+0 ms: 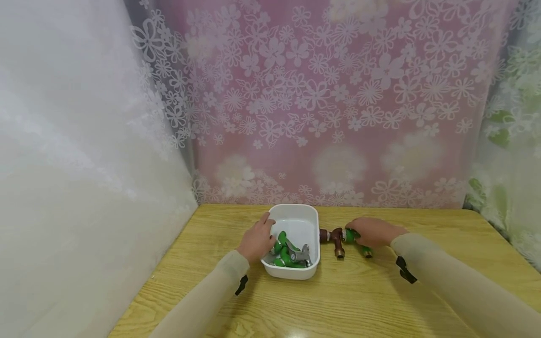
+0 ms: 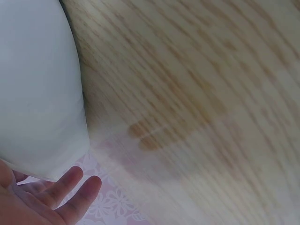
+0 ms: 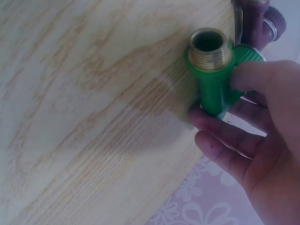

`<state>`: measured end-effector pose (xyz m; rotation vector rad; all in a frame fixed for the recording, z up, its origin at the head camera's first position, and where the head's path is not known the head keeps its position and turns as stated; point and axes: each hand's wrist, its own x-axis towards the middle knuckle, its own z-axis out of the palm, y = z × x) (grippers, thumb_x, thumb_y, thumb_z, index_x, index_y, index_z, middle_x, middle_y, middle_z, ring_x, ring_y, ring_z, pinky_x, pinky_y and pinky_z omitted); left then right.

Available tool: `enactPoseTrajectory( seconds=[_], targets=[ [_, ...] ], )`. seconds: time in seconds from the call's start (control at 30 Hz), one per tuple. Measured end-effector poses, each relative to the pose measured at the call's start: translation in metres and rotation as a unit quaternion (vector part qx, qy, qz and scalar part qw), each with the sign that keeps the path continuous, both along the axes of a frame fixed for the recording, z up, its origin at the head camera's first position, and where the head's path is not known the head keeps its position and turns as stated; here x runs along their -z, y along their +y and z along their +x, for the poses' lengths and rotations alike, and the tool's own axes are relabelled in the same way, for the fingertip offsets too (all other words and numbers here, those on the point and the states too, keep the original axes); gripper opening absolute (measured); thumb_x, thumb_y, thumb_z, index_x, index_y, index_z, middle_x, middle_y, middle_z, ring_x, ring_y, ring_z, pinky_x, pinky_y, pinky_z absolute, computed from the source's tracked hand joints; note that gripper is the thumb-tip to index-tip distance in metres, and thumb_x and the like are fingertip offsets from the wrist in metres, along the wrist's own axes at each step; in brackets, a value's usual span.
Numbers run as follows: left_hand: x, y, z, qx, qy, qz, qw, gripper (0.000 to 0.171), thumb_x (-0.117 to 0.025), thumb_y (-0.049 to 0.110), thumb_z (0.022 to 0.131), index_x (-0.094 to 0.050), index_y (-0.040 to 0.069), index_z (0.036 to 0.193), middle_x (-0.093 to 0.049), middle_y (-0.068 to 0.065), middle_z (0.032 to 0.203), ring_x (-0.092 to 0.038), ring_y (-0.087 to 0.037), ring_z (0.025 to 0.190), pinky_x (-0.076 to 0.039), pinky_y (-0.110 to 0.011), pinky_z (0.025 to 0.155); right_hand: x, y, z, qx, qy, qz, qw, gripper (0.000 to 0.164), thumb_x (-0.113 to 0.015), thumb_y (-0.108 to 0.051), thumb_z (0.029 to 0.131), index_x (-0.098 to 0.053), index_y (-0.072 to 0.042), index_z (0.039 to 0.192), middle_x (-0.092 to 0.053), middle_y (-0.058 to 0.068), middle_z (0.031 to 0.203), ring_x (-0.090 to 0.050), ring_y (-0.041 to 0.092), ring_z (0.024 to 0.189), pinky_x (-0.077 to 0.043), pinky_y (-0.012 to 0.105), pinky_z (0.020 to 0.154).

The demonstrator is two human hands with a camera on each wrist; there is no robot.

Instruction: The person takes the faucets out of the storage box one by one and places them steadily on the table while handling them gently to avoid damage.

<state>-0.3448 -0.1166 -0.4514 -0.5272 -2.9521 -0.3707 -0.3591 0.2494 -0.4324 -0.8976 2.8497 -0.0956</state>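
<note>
Pinching green fitting [image 3: 208, 93], outlet [image 1: 367, 255] toward person, is the right hand [image 1: 375, 231]—left hand [image 1: 257, 239] spread.

Tub [image 1: 291, 273]: one. Brown fitting [image 1: 337, 238]: one. Grey fitting [image 1: 301, 256]: one. Green fittings [image 3: 213, 91]: 2+.

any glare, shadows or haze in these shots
Head: small bright glare on the table at the bottom edge, soft shadow under the right sleeve; left wrist: pale haze over the wood; right wrist: soft shadow beside the green fitting.

My long sleeves [image 1: 460, 287] are plain pale beige, and a small black piece [image 1: 406, 271] sticks out near each cuff [image 1: 237, 265].
</note>
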Motion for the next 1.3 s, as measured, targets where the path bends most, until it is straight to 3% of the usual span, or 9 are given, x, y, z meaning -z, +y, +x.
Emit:
enactPoseTrajectory(
  seconds=[0.73, 1.03, 1.3],
  targets=[
    [-0.003, -0.001, 0.004, 0.007, -0.001, 0.000, 1.0000, 0.045, -0.057, 0.023, 0.101, -0.051, 0.007, 0.143, -0.029, -0.013, 0.164, -0.050, -0.031, 0.137, -0.053, -0.050, 0.099, 0.003, 0.002, -0.007, 0.011, -0.006, 0.001, 1.000, 0.047, -0.069, -0.016, 0.094, -0.058, -0.002, 0.138, -0.062, 0.018, 0.135, -0.061, 0.038, 0.120, -0.052, 0.054, 0.094],
    [-0.004, 0.000, 0.005, 0.005, -0.004, 0.003, 1.0000, 0.045, -0.057, 0.023, 0.101, -0.051, 0.007, 0.143, -0.028, -0.013, 0.164, -0.050, -0.031, 0.138, -0.053, -0.051, 0.097, -0.013, -0.005, 0.001, 0.008, 0.008, 0.013, 1.000, 0.045, -0.067, -0.019, 0.095, -0.059, -0.002, 0.136, -0.062, 0.019, 0.134, -0.063, 0.035, 0.115, -0.054, 0.051, 0.091],
    [0.000, 0.000, 0.003, 0.001, 0.000, 0.008, 1.0000, 0.044, -0.056, 0.023, 0.101, -0.052, 0.007, 0.142, -0.028, -0.011, 0.164, -0.050, -0.030, 0.137, -0.053, -0.050, 0.099, -0.029, -0.019, 0.004, -0.020, 0.041, 0.014, 0.999, 0.041, -0.067, -0.022, 0.096, -0.062, -0.005, 0.133, -0.064, 0.014, 0.132, -0.062, 0.035, 0.119, -0.053, 0.052, 0.094]
  ],
)
